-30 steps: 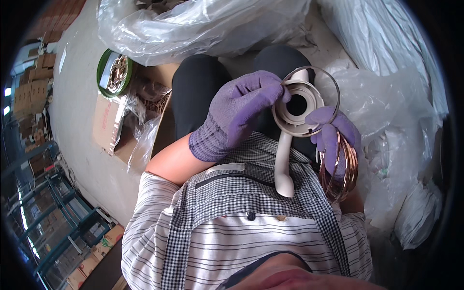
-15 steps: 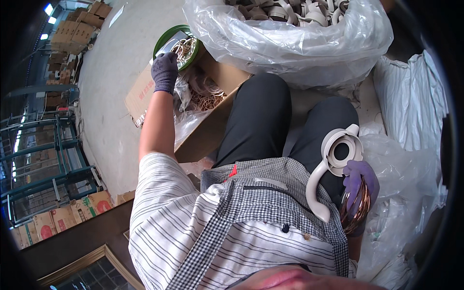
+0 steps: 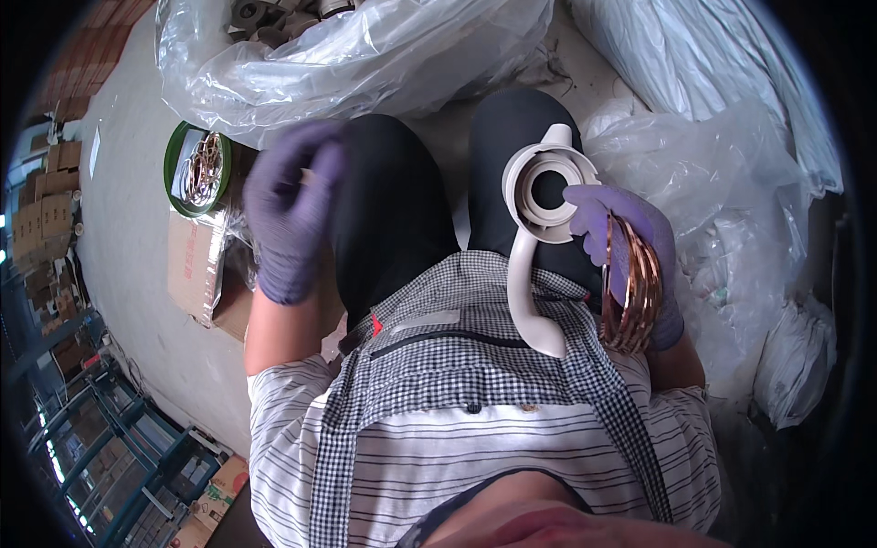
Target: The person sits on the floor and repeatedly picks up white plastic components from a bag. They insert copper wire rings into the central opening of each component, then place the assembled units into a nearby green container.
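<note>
My right hand (image 3: 644, 265), in a purple glove, grips the rim of a pale grey plastic ring-shaped part with a curved handle (image 3: 534, 301). The part hangs over my right thigh, its round opening facing up. A bunch of copper-coloured rings (image 3: 635, 320) hangs on the same hand, across the fingers and palm. My left hand (image 3: 297, 205), gloved too, is over the left thigh with fingers curled toward the thumb. It is blurred, and whatever it may pinch cannot be made out. Left of it stands a green-rimmed bowl (image 3: 171, 173) with more thin metal rings (image 3: 203, 169).
A cardboard box (image 3: 192, 265) is by my left leg, under the bowl. In front, a large clear plastic bag (image 3: 365, 78) holds grey plastic parts (image 3: 274, 18). Crumpled clear plastic (image 3: 703, 192) and white sacks (image 3: 694, 46) lie on the right. Metal racks (image 3: 119, 457) stand far left.
My left hand has come back from the bowl to above my left thigh. My right hand still holds the plastic part, now farther forward of my body. The view has turned to the right.
</note>
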### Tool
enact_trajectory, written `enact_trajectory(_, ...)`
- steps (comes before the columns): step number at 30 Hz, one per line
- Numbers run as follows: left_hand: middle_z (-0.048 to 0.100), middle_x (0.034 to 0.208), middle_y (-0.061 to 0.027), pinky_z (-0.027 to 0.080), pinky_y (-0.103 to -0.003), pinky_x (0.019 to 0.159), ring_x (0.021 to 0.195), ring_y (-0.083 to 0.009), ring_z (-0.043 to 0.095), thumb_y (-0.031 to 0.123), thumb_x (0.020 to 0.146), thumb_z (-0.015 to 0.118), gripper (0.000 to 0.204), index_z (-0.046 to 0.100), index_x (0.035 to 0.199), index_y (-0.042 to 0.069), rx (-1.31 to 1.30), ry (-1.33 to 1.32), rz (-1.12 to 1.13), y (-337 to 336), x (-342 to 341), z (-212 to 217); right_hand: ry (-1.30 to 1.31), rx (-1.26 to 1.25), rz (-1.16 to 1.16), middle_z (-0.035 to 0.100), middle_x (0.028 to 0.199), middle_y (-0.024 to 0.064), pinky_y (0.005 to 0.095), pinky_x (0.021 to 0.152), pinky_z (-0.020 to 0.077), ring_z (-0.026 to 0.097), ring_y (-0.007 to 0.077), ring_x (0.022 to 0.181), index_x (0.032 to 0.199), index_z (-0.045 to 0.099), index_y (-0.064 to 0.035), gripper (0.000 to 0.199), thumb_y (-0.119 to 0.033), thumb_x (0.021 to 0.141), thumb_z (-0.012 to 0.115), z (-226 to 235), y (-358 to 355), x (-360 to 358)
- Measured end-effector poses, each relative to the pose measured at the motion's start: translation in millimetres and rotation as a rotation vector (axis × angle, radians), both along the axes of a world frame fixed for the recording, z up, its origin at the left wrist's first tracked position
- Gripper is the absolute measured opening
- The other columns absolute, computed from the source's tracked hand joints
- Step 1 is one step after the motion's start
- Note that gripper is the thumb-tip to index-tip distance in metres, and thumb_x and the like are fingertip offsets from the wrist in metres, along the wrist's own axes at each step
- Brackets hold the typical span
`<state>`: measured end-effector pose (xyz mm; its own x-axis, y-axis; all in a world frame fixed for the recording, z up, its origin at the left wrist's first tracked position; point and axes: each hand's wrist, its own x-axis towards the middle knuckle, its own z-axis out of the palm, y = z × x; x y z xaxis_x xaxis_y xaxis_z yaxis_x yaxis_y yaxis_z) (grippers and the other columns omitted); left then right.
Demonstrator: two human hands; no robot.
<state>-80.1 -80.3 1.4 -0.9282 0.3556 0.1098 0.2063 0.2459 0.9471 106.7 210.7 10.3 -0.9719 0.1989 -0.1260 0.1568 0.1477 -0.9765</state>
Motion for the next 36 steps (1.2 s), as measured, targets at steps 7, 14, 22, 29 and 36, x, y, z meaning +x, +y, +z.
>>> enact_trajectory(7, 0.073, 0.099, -0.0058, 0.055, -0.029, 0.081, 0.088, -0.0133, 0.068, 0.014, 0.093, 0.078, 0.021, 0.070, 0.105, -0.002, 0.207, -0.496, -0.845, 99, 68, 23, 0.074, 0.071, 0.041, 0.070, 0.120, 0.0120, 0.0332, 0.101, 0.0540, 0.068, 0.0203, 0.110, 0.131, 0.063, 0.0050, 0.038, -0.007, 0.095, 0.066, -2, -3, 7)
enact_trajectory(14, 0.074, 0.099, -0.0065, 0.050, -0.020, 0.065, 0.073, -0.0057, 0.062, 0.013, 0.096, 0.074, 0.024, 0.071, 0.114, -0.002, 0.296, -1.057, -0.759, 102, 75, 26, 0.123, 0.082, -0.095, 0.072, 0.109, 0.0133, 0.0299, 0.092, 0.0573, 0.071, 0.0185, 0.101, 0.122, 0.069, 0.0017, 0.031, 0.001, 0.091, 0.071, -13, -4, 2)
enact_trajectory(22, 0.072, 0.091, -0.0061, 0.048, -0.020, 0.057, 0.068, -0.0060, 0.062, 0.010, 0.094, 0.066, 0.015, 0.071, 0.104, -0.001, 0.477, -1.235, -0.695, 95, 70, 9, 0.233, 0.015, -0.032, 0.073, 0.108, 0.0113, 0.0290, 0.085, 0.0566, 0.070, 0.0164, 0.091, 0.128, 0.068, 0.0010, 0.029, -0.008, 0.101, 0.064, -25, 3, 2)
enact_trajectory(29, 0.068, 0.081, -0.0064, 0.042, -0.018, 0.052, 0.058, -0.0053, 0.054, 0.017, 0.104, 0.057, 0.022, 0.066, 0.102, -0.004, 0.348, -1.061, -0.531, 87, 68, 4, 0.236, -0.403, -0.220, 0.072, 0.116, 0.0172, 0.0280, 0.079, 0.0557, 0.067, 0.0131, 0.090, 0.138, 0.059, 0.0085, 0.037, -0.010, 0.105, 0.058, -22, 4, 24)
enact_trajectory(36, 0.068, 0.080, -0.0086, 0.043, -0.018, 0.052, 0.054, -0.0072, 0.053, 0.020, 0.105, 0.056, 0.027, 0.064, 0.099, -0.004, 0.494, -1.035, -0.552, 87, 72, -16, 0.359, -0.552, -0.469, 0.059, 0.088, 0.0066, 0.0320, 0.074, 0.0464, 0.056, 0.0164, 0.072, 0.118, 0.062, -0.0010, 0.035, -0.031, 0.109, 0.046, -34, 14, 18)
